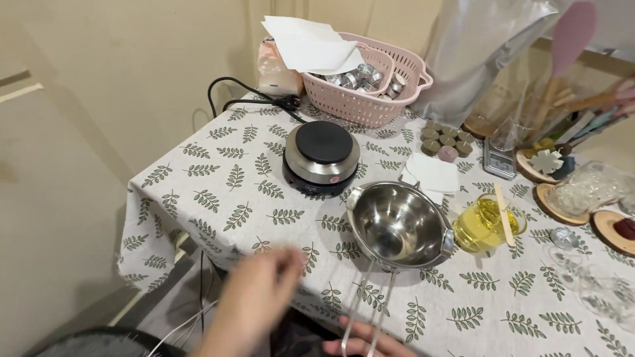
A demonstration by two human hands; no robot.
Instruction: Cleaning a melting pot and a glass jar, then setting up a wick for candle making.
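On the leaf-print table point(218, 198), the right hand point(360, 345) grips the wire handle of a steel pot point(399, 225) beside the hotplate point(322, 157), while the blurred left hand point(254, 301) hovers open, and white papers point(307, 43) cap the pink basket point(387, 82).

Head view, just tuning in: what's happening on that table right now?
A person's right hand holds the long wire handle of an empty steel melting pot resting on the leaf-print tablecloth. The left hand, blurred, hovers open above the table's near edge, holding nothing. Behind the pot sits a small electric hot plate with nothing on it, and to the pot's right a glass of yellow liquid with a wooden stick across it.
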